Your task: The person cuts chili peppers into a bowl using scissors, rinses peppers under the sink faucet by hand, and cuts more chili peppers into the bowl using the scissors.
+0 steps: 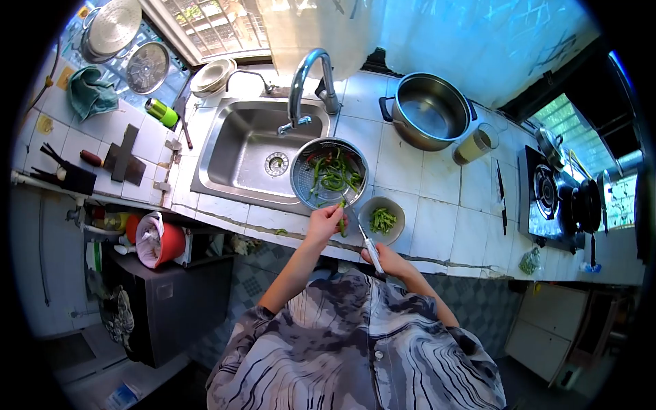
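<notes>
My left hand (326, 223) pinches a long green pod (342, 225), at the near rim of the metal colander (295, 179). More curled green pods (333, 171) lie in the colander, with a few reddish bits among them. My right hand (387, 260) is closed around the pale handle of a knife (370, 247). The blade points up and left, close to the pod; whether it touches cannot be made out. Just right of the blade stands a small bowl (398, 236) with short cut green pieces (382, 220) in it.
The colander overlaps the right edge of the steel sink (222, 164), under a curved faucet (298, 89). Behind the bowl are a large pot (432, 113) and a glass jar (471, 146). A gas stove (544, 195) stands at the right; chopsticks (502, 198) lie before it.
</notes>
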Demonstrator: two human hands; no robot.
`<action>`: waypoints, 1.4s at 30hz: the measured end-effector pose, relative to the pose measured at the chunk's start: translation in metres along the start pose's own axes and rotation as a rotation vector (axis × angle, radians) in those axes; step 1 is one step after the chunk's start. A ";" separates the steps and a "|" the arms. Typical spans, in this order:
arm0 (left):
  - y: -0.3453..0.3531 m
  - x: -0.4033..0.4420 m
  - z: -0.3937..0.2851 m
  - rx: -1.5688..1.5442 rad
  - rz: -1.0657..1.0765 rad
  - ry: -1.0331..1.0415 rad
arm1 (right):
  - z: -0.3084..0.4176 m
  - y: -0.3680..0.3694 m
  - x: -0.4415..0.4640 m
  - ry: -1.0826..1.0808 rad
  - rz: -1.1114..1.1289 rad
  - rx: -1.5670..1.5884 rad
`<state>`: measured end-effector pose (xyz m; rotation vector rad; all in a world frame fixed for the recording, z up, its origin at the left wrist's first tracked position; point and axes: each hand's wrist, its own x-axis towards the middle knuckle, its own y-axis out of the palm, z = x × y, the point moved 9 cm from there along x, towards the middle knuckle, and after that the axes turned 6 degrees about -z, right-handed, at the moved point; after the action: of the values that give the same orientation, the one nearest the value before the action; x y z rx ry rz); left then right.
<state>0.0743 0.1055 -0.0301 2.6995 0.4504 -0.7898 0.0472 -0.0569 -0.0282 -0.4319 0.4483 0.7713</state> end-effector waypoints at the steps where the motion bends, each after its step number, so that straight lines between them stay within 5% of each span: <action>1: 0.011 -0.002 0.006 -0.035 0.017 -0.050 | -0.005 -0.007 -0.006 0.007 -0.063 -0.019; 7: 0.065 -0.010 0.033 -0.083 0.141 -0.153 | -0.018 -0.028 -0.049 0.180 -0.181 -0.123; 10: 0.082 -0.015 0.051 0.028 0.224 -0.140 | -0.024 -0.024 -0.060 0.086 -0.191 0.079; 20: 0.089 -0.012 0.087 0.140 0.128 0.023 | -0.088 -0.009 -0.068 0.312 -0.108 0.323; 30: 0.088 -0.011 0.088 -0.004 -0.010 -0.020 | -0.058 -0.018 -0.065 0.069 -0.172 0.170; 42: 0.086 -0.009 0.086 -0.061 -0.001 -0.025 | -0.058 -0.020 -0.076 0.368 -0.115 0.294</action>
<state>0.0585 -0.0061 -0.0782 2.6312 0.4622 -0.7958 0.0007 -0.1433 -0.0313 -0.3203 0.8615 0.5030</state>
